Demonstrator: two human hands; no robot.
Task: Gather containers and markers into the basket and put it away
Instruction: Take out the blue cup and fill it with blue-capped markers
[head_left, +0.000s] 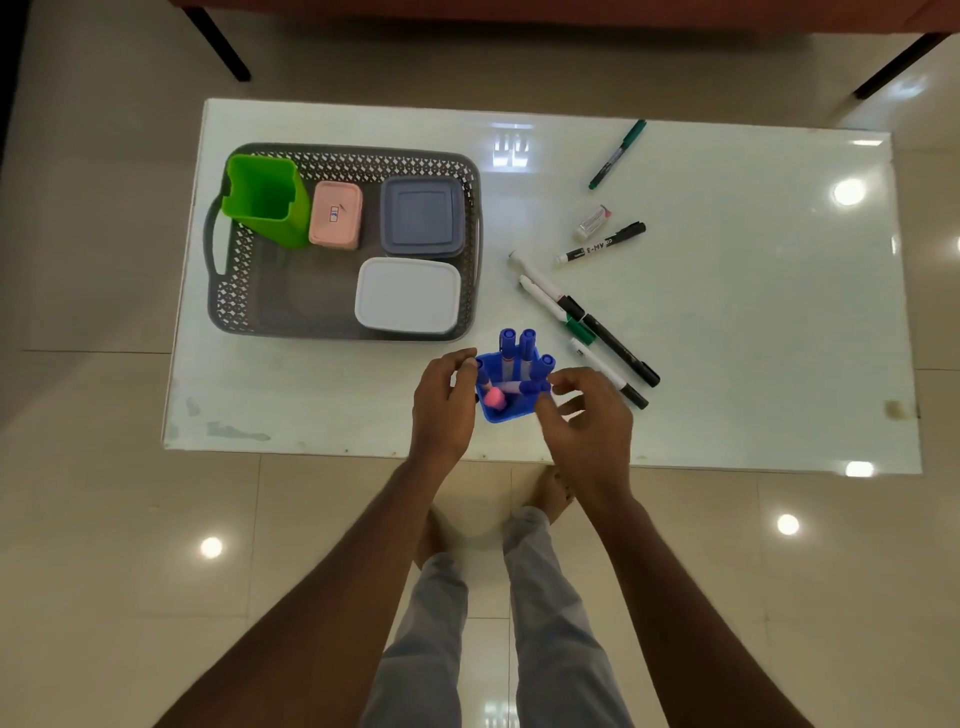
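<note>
Blue holder: upright near counter's 6 o'clock edge, holding blue-capped markers and one pink-capped.
Left hand: fingers curled against holder's 9 o'clock side.
Right hand: fingertips pinching a blue marker at the holder's rim.
Loose markers: 2 o'clock of holder, flat on counter.
Basket: 10 o'clock, containing green bin, pink box, grey box, white box.

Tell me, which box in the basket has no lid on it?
The green container, in the far-left corner of the grey basket. It stands tall and open-topped, while the pink, blue-grey and white ones are low and lidded.
</note>
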